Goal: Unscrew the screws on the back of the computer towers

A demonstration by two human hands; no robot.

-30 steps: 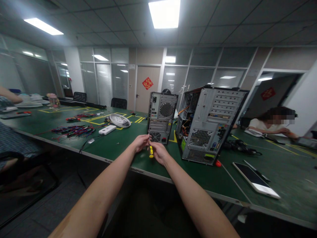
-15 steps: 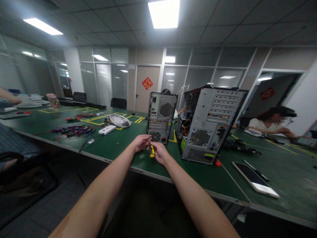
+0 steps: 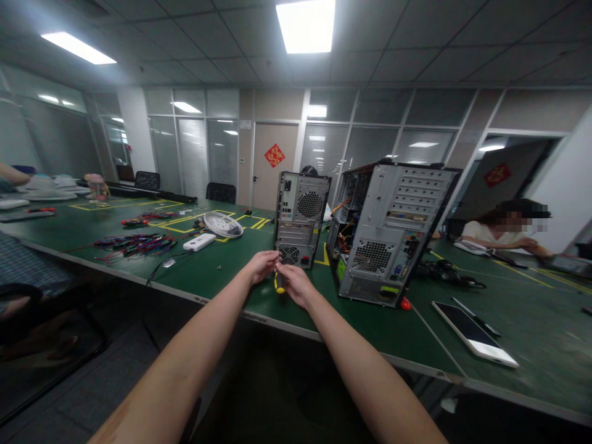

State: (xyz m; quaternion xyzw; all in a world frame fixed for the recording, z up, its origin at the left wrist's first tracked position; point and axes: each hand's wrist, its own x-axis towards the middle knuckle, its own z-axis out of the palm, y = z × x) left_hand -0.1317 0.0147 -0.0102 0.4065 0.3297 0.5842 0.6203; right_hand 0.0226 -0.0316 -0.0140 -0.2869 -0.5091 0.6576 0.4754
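A screwdriver point(image 3: 280, 283) with a black and yellow handle is gripped in my right hand point(image 3: 296, 282), its handle end pointing down toward me. My left hand point(image 3: 263, 266) is closed in a pinch by the screwdriver's tip end; what sits between its fingertips is too small to make out. Both hands are close together at the lower left corner of the smaller computer case point(image 3: 298, 231), which stands upright with its rear panel facing me. The shaft's tip is hidden by my fingers, so I cannot tell whether it touches the case.
A larger open computer case point(image 3: 382, 228) stands to the right, with a red object point(image 3: 406, 303) at its foot. Farther right lie a phone point(image 3: 474, 333) and black cables point(image 3: 448, 273). Leftward are a white power strip point(image 3: 199, 242), bundled wires point(image 3: 134, 243) and a co-worker's sleeve.
The screwdriver's handle has turned and tilted slightly, showing less yellow along its side. My hands have stayed at the same corner of the case.
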